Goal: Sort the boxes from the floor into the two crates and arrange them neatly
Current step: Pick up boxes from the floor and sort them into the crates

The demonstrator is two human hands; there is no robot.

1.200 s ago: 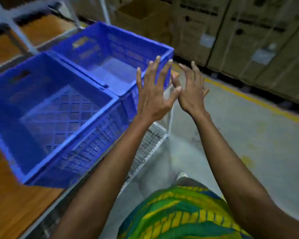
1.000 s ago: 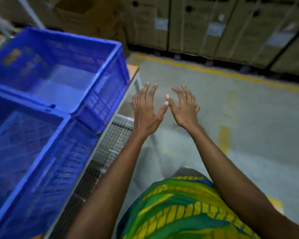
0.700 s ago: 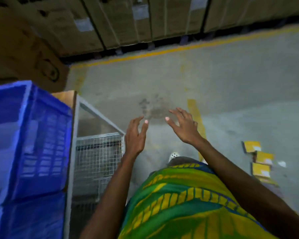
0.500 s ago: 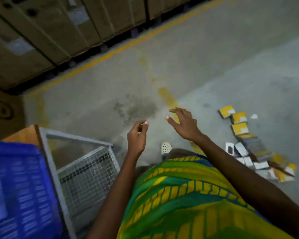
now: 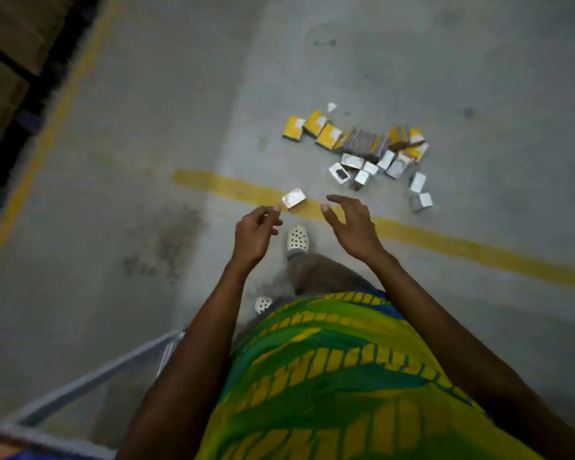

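Two hands show in the head view, both held out above the floor (image 5: 113, 161) and both holding nothing. Your left hand (image 5: 254, 239) has its fingers loosely curled inward, the thumb tip close to the index tip with nothing between them. Your right hand (image 5: 352, 227) has its fingers spread and slightly bent, the palm turned toward the left hand.

One single white box (image 5: 293, 198) lies alone on the yellow line (image 5: 478, 250), just beyond the left fingertips and beside the right thumb tip. Neither hand touches it.

The pile of boxes (image 5: 365, 144) lies on the floor farther beyond the right fingers, well apart from them. Its yellow boxes (image 5: 312, 126) sit on the far side and its white boxes (image 5: 352, 161) on the side nearer the fingers. A few more white ones lie loose to the right of the pile.

A white shoe (image 5: 297, 239) stands on the floor between the two hands. A metal frame (image 5: 97, 376) shows behind the left forearm.
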